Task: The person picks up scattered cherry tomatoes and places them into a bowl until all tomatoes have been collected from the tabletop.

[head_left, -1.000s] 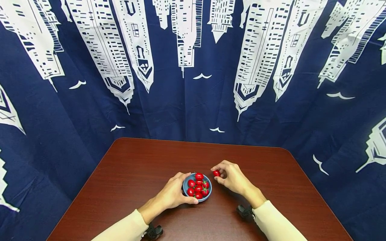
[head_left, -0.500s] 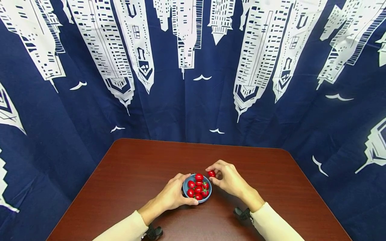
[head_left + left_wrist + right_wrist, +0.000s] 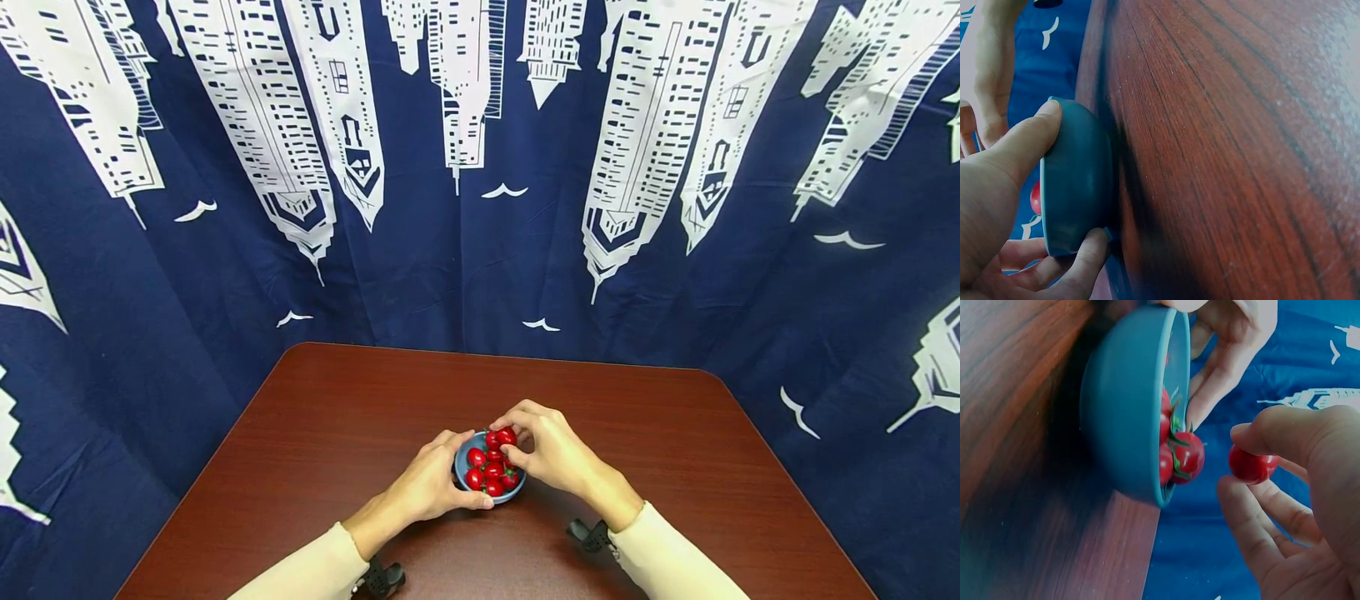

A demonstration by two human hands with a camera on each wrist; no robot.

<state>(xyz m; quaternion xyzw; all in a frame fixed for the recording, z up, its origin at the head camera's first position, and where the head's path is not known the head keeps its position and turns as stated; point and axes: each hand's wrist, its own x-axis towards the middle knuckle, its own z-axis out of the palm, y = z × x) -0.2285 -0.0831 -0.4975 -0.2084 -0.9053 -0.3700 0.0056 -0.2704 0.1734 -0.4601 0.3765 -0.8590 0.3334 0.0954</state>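
A small blue bowl (image 3: 463, 457) stands on the table, with several red cherry tomatoes (image 3: 492, 470) heaped inside, some with green stems. My left hand (image 3: 430, 479) grips the bowl from its left side, thumb on the near rim and fingers round the far side; the left wrist view shows the bowl (image 3: 1079, 181) between thumb and fingers. Over the bowl's right side, my right hand (image 3: 551, 450) pinches one cherry tomato (image 3: 1252, 465) between thumb and fingertips. In the right wrist view that tomato is apart from the heaped ones (image 3: 1186, 457).
The brown wooden table (image 3: 375, 392) extends around the bowl on all sides. A dark blue cloth (image 3: 420, 275) printed with white buildings hangs behind the table. Black straps with devices sit on both wrists, the right one (image 3: 588, 536) just above the table.
My right hand has moved left with the pinched cherry tomato, from beside the bowl to above its right side. The left hand and the bowl have stayed in place.
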